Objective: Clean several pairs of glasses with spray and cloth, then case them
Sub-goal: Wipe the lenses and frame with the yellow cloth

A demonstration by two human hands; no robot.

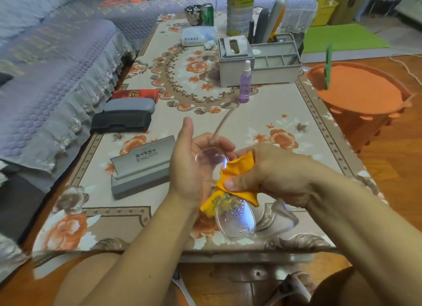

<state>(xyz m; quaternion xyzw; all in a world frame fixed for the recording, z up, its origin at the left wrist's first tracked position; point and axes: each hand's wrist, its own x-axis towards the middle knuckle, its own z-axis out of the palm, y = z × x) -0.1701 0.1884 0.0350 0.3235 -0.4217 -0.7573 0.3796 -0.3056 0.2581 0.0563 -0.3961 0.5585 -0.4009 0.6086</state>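
Item logged: clear glasses (233, 212) held above the near desk (296, 123) edge, my left hand (189, 166) grasping the far lens, droplets on the near one. My right hand (262, 175) pinched the yellow cloth (237, 168) onto the frame between lenses. Spray bottle (245, 82) stood mid-desk; open grey case (141, 166) lay left.

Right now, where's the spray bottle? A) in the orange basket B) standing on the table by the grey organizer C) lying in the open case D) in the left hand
B: the purple spray bottle stands upright on the table just in front of the grey organizer, while both hands are busy with the glasses and yellow cloth.
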